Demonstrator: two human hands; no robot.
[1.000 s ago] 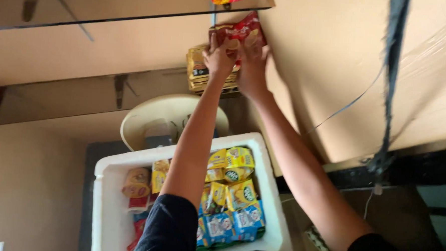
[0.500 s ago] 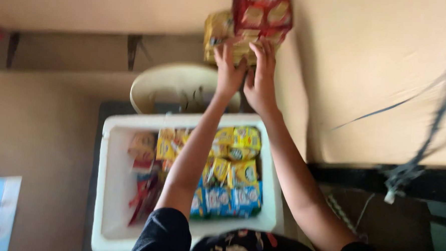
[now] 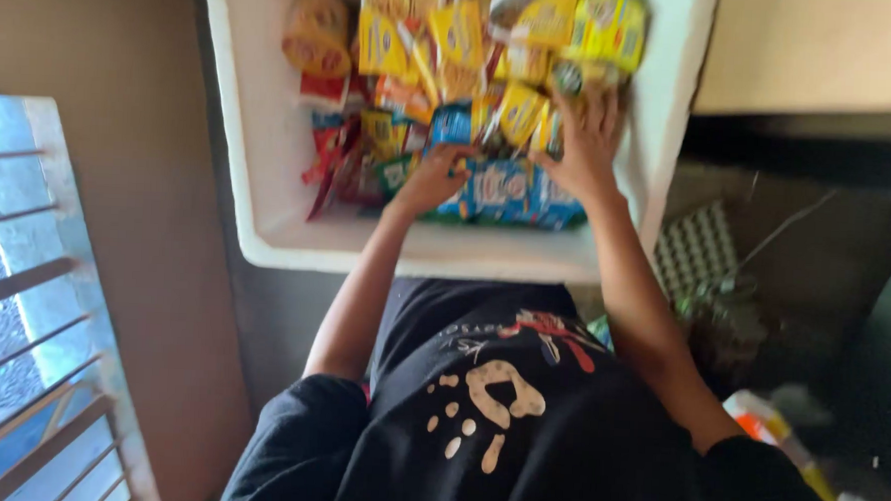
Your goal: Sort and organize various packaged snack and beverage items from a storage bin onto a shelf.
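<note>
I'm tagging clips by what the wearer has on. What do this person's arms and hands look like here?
Both arms are bare from the short sleeves down. The left hand and right hand wear no gloves; rings or a watch cannot be made out in the blur. The sleeves belong to a black short-sleeved T-shirt with a cream splotched print and a small red-and-white design on the chest.

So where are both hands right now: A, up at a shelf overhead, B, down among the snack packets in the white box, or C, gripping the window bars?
B: the left hand and right hand rest on the snack packets inside the white foam box.
</note>
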